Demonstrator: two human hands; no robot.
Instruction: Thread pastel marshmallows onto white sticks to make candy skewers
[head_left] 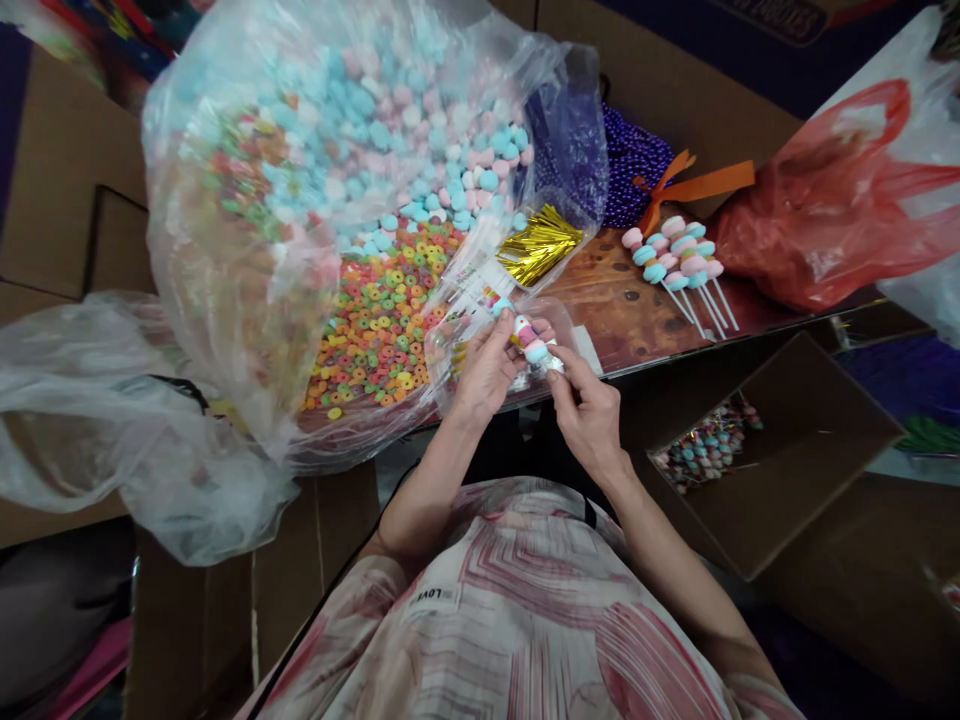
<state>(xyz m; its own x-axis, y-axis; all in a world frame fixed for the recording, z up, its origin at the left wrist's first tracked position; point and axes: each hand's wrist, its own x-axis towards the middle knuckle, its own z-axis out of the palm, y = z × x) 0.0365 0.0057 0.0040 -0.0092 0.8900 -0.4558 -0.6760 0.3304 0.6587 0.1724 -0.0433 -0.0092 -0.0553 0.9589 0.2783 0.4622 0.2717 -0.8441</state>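
Observation:
Both my hands meet at the table's front edge around a candy skewer (534, 343) with pink, white and blue marshmallow pieces. My left hand (487, 370) is closed, pinching the skewer and a small clear wrapper (480, 325) at its upper end. My right hand (589, 410) is closed on the skewer's lower end. Just beyond lies a clear packet of gold twist ties (538, 245). Several finished skewers (679, 260) lie on the brown table (622, 310) to the right.
A huge clear bag (337, 200) of pastel marshmallows and colourful ring candies fills the left. Purple beads (630, 165) with an orange ribbon and a red plastic bag (825, 210) sit at the back right. An open cardboard box (787, 450) holding wrapped skewers stands below right.

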